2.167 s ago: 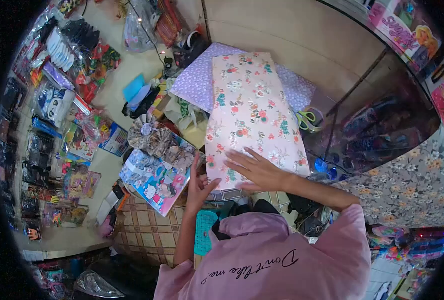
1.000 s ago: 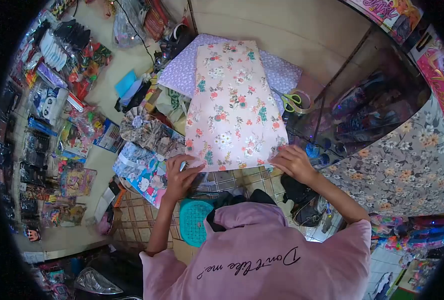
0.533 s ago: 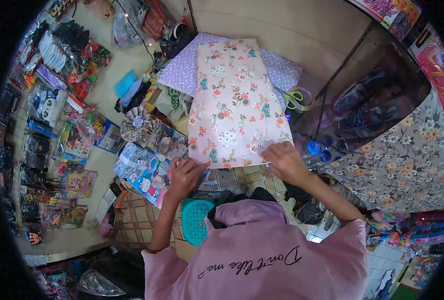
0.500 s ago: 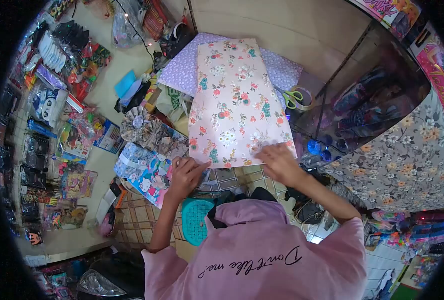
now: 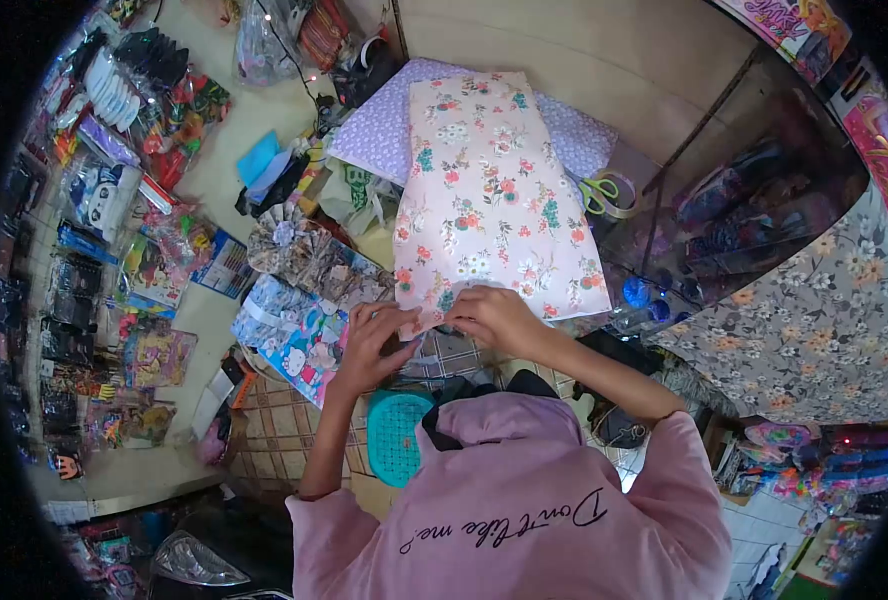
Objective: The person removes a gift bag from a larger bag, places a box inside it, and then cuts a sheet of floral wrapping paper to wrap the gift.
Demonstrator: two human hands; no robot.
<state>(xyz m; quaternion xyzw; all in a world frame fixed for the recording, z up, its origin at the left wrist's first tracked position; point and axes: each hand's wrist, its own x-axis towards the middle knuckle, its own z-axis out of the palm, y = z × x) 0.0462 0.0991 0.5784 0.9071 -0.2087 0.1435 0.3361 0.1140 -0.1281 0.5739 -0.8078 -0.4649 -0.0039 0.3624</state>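
Observation:
A long sheet of pink floral wrapping paper [image 5: 499,200] stretches away from me and widens toward its near edge. My left hand [image 5: 369,345] is at its near left corner, with fingers closed around the corner. Just to the right, my right hand [image 5: 499,318] has its fingertips pinched on the near edge, close to the left fingers. The exact grip beneath the fingertips is hidden. Under the pink paper lies a purple patterned sheet [image 5: 369,135]. Scissors with green handles [image 5: 602,190] rest beside the paper's right side, next to a roll of tape [image 5: 626,200].
Left of the paper are a grey ruffled bow [image 5: 284,235] and a blue cartoon-print package [image 5: 299,345]. Packaged goods [image 5: 159,355] cover the left counter. Grey floral paper [image 5: 814,320] hangs at right. A turquoise basket [image 5: 396,440] stands below my left hand.
My right hand has moved left along the near edge to beside my left hand. The paper's near left corner now looks bent. The whole view has shifted slightly.

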